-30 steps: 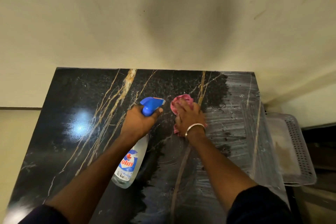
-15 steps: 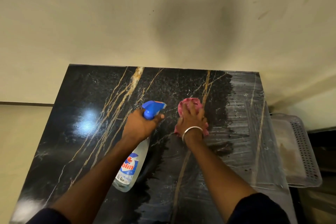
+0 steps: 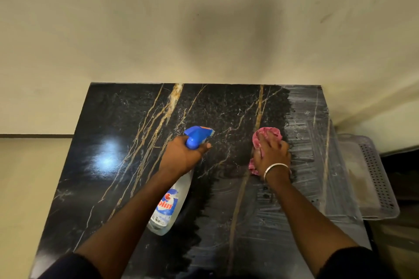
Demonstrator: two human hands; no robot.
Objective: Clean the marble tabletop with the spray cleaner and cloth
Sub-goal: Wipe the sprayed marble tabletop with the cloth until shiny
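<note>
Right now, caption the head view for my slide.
Left hand grips the spray bottle while the right hand presses a pink cloth onto the streaky black marble tabletop.

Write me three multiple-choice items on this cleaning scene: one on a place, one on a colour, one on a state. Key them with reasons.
1. Where is the perforated plastic tray?
A. On the tabletop.
B. Under the spray bottle.
C. Beyond the tabletop's right edge.

2. The spray bottle's trigger head is:
A. red.
B. blue.
C. green.

3. The right hand:
A. presses the pink cloth on the marble.
B. hangs idle.
C. grips the bottle.

Key: C, the tray lies past the right edge; B, the head above the left hand is blue; A, its fingers lie over the cloth.
</note>
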